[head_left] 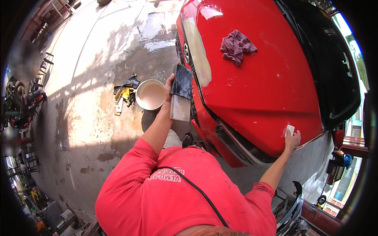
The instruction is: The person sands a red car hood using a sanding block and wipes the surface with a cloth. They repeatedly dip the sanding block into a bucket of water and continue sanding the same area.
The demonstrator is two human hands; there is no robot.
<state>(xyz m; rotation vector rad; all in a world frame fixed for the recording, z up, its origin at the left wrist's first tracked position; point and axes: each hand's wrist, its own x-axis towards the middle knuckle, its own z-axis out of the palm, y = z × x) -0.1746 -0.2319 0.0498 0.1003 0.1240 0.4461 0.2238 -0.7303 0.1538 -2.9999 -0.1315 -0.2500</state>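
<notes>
My left hand [169,85] grips the side of a flat, pale rectangular board [181,108], whose upper half is covered by a dark, smeared sheet. It is held up beside the front of a red car. At the right, my right hand [292,141] is closed on a small white block [289,130], touching the side edge of the red hood [256,92]. A faint whitish smear shows around that block. Its fingertips are partly hidden. Along the hood's front edge runs a long cream-coloured filler patch [200,57].
A crumpled purple cloth [237,47] lies on the hood. On the floor at left, a white bucket [138,95] of cloudy liquid stands beside a pile of blocks and dark sheets [125,93]. Loose car parts [293,206] lie at lower right. A person in blue [345,159] is at far right.
</notes>
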